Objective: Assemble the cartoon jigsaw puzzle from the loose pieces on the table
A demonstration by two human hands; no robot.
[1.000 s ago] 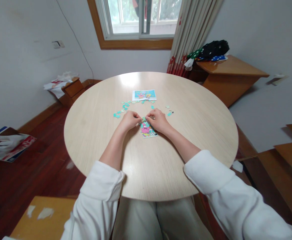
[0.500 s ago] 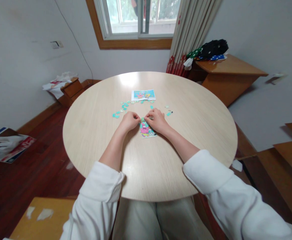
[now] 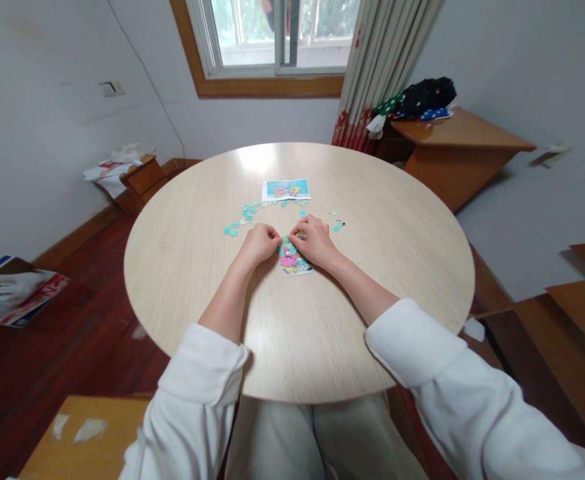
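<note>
A partly joined jigsaw puzzle [image 3: 289,259] with a pink cartoon figure lies flat on the table in front of me. My left hand [image 3: 261,243] is at its upper left corner, thumb and fingertips pinched together; what is between them is too small to make out. On the upper right part of the puzzle rests my right hand [image 3: 314,239], its fingers bent and thumb close to the index finger, covering some of the pieces. Loose turquoise puzzle pieces [image 3: 249,212] lie scattered beyond my left hand. A few other loose pieces [image 3: 337,227] are to the right.
A printed reference picture [image 3: 287,190] lies behind the loose pieces on the round table [image 3: 192,267]. Beyond it are a window and a curtain [image 3: 372,73]. A wooden desk [image 3: 467,133] with cloths stands at the right, and a cardboard box [image 3: 87,433] at lower left.
The view has shifted very slightly. Both hands stay at the top edge of the puzzle, with hardly any visible finger movement.
</note>
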